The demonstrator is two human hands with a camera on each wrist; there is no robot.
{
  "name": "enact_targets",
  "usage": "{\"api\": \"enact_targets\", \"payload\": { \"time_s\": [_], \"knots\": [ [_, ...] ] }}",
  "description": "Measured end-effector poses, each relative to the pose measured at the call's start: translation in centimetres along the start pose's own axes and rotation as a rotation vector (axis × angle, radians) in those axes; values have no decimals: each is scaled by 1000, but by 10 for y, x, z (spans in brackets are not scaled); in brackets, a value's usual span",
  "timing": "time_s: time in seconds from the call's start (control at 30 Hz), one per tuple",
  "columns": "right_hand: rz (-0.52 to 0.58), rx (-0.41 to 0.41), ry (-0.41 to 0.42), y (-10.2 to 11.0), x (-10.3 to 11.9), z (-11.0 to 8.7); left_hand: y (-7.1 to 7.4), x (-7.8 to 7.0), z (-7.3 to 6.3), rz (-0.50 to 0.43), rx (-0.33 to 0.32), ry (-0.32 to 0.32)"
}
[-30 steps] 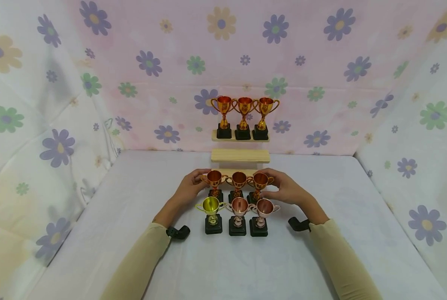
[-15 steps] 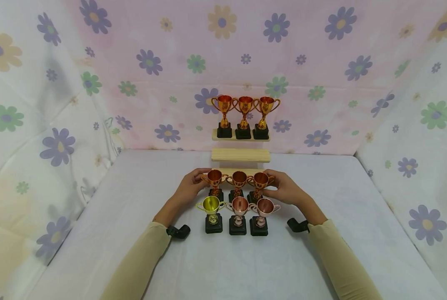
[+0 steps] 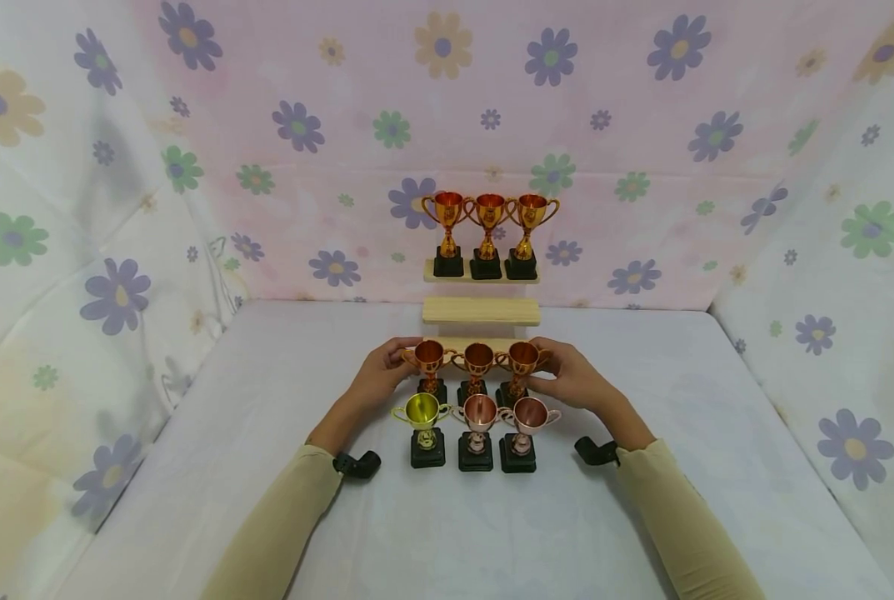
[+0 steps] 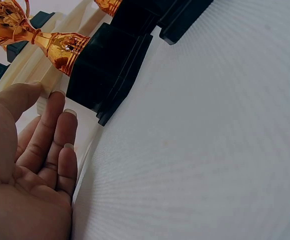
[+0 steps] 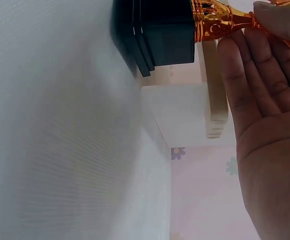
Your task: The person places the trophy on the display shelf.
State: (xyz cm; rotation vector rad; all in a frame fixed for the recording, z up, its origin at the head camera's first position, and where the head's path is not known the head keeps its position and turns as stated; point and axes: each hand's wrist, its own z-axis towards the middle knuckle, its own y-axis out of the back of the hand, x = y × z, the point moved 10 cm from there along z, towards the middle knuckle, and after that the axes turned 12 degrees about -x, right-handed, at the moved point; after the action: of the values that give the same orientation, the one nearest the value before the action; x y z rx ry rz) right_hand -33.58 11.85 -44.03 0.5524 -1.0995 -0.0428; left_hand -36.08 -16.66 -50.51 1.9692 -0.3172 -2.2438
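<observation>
My right hand (image 3: 566,375) holds the rightmost copper-gold trophy (image 3: 523,359) of the back row on the table. In the right wrist view, its thumb lies on the stem of this trophy (image 5: 218,20), the fingers behind it, and the black base stands close over the white cloth. On the other side, my left hand (image 3: 379,371) pinches the end of the lowest wooden shelf (image 4: 49,80) between thumb and index finger, beside the base of the leftmost copper-gold trophy (image 4: 105,65). A third copper-gold trophy (image 3: 478,359) stands between these two.
Nearer me stand a yellow-gold trophy (image 3: 422,412) and two rose-coloured trophies, one in the middle (image 3: 480,413) and one right (image 3: 530,414). Three gold trophies (image 3: 489,212) line the top shelf (image 3: 428,272). The middle shelf (image 3: 481,311) lies below. Flowered cloth (image 3: 432,108) hangs behind.
My right fingers have drawn slightly right, and the rightmost copper-gold trophy has shifted a little right with them. My left hand keeps its place at the shelf end.
</observation>
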Motion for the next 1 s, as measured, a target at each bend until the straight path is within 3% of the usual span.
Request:
{"api": "enact_targets", "payload": {
  "time_s": [1.0],
  "knots": [
    [66, -82, 3, 28, 23, 9, 0, 0, 0, -22, 9, -13]
  ]
}}
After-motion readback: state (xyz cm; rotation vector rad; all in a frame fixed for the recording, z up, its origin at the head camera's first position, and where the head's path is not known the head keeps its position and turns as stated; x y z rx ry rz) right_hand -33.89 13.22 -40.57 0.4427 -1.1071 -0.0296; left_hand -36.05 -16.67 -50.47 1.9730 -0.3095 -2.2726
